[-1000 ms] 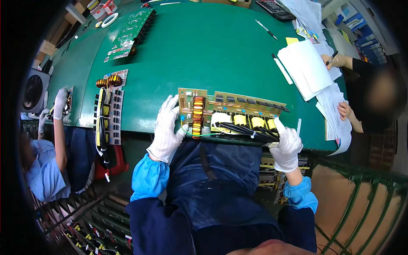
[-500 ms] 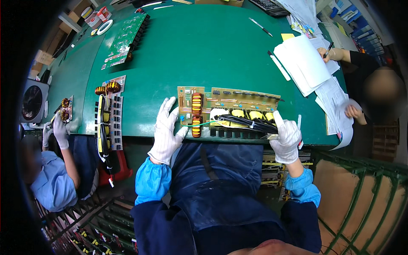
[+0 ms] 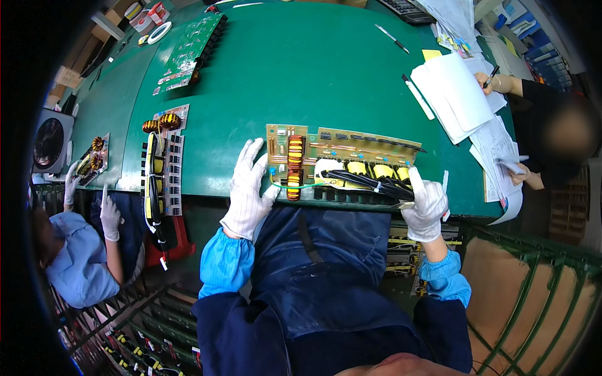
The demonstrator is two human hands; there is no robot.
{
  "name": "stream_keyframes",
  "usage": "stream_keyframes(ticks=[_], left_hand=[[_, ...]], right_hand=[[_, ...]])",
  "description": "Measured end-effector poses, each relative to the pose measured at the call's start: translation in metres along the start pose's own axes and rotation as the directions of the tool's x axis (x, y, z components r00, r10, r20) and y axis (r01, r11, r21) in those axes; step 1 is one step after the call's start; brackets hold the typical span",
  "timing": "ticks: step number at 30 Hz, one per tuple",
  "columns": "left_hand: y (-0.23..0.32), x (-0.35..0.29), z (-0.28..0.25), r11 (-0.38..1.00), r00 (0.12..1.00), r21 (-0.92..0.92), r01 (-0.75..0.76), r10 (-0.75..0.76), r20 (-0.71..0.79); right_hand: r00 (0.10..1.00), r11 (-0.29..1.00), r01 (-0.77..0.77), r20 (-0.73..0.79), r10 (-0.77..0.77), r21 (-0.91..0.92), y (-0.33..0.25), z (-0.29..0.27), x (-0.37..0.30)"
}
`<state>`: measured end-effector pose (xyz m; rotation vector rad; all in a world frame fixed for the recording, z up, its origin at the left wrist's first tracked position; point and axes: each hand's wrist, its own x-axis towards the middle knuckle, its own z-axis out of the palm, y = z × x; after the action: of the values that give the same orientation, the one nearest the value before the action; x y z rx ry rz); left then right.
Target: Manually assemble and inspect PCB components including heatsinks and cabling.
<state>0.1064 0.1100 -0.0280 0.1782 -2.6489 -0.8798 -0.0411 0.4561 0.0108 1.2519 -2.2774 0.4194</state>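
A brown circuit board (image 3: 373,145) lies across the front edge of the green table, with two copper-and-yellow wound coils (image 3: 295,153) near its left end and a row of yellow-wrapped transformers along its near side. My left hand (image 3: 246,197), in a white glove, is at the board's left edge, fingers stretched out and thumb by the near corner. A bundle of black wires (image 3: 354,179) runs along the board into my right hand (image 3: 426,210), also gloved. Its fingers are curled on the wires at the board's right end, the index finger pointing forward. White connectors show beside it.
A similar board (image 3: 174,169) lies left, its wires hanging over the edge; a green board (image 3: 191,53) lies beyond. Papers (image 3: 448,94) and a pen (image 3: 392,39) are at the right, where one person writes. Another gloved person sits left, near a fan (image 3: 49,145).
The whole view has shifted slightly to the right; my hands keep their places on the board. At the left, the other person's one hand has dropped away from their board.
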Motion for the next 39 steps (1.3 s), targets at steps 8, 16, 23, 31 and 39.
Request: stream_keyframes(ticks=[8, 16, 23, 31, 39], left_hand=[[0.001, -0.002, -0.001, 1.000, 1.000, -0.013, 0.027, -0.027, 0.015], [0.001, -0.001, 0.000, 0.999, 1.000, -0.022, 0.023, -0.023, 0.013], [0.002, 0.001, -0.001, 0.999, 1.000, 0.034, -0.010, 0.011, -0.014], [0.005, 0.001, -0.001, 1.000, 0.998, -0.012, 0.008, -0.009, -0.062], [0.003, 0.003, -0.001, 1.000, 0.999, 0.026, -0.009, 0.011, -0.048]], right_hand=[[1.000, 0.999, -0.016, 0.006, 0.015, 0.031, 0.000, 0.001, -0.004], [1.000, 0.999, -0.021, -0.020, 0.022, 0.048, -0.002, 0.001, 0.000], [1.000, 0.999, -0.028, 0.001, 0.028, 0.034, 0.002, 0.007, 0.002], [0.999, 1.000, -0.008, 0.036, 0.009, -0.006, 0.017, 0.020, 0.033], [0.982, 0.995, -0.028, 0.190, 0.009, 0.099, 0.032, 0.019, 0.045]])
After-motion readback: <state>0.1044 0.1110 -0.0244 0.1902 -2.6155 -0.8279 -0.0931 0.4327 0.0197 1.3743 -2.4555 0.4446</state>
